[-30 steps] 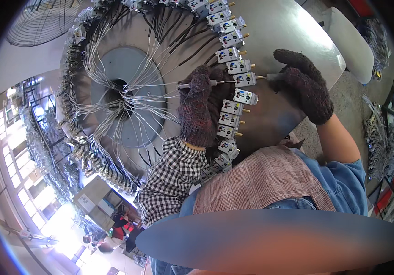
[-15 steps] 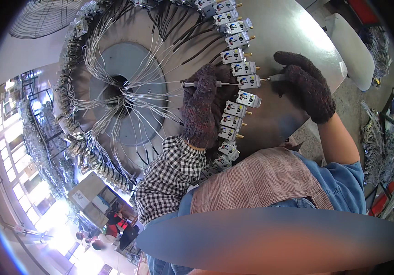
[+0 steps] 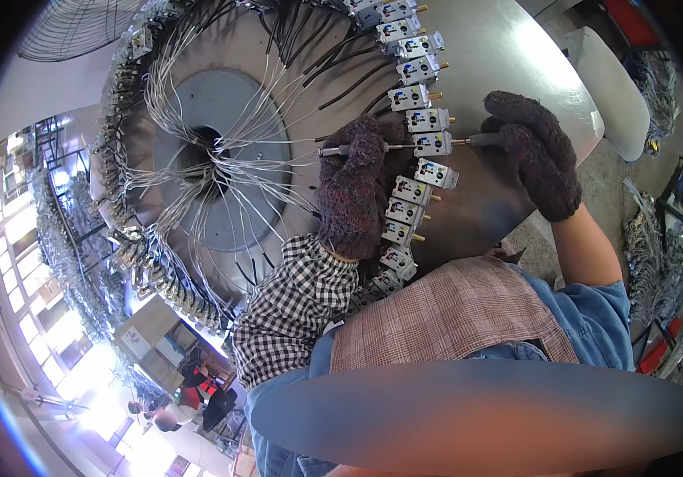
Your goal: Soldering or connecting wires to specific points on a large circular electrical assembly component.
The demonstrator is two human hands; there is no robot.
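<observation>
Both my hands wear thick dark knitted gloves. My left hand (image 3: 351, 191) is closed around a slim metal screwdriver-like tool (image 3: 333, 150), whose thin shank reaches the inner side of a small white-and-silver control box (image 3: 433, 144). On the outer side of that same box, my right hand (image 3: 544, 155) grips a grey-handled tool (image 3: 480, 140) in line with the box's brass-coloured shaft. Glove fingers hide part of each handle. Whether either tip is seated in the box is too small to tell.
Many similar boxes form a ring along the round metal table (image 3: 508, 48). Thin silvery tubes (image 3: 262, 171) run from the ring into a hub disc (image 3: 174, 103) with a dark central hole. A white seat (image 3: 611, 95) stands at right, a wire fan (image 3: 71, 28) at upper left.
My right hand has shifted slightly to the right, its fingers a little farther back along the grey-handled tool. My left hand keeps nearly the same place and grip.
</observation>
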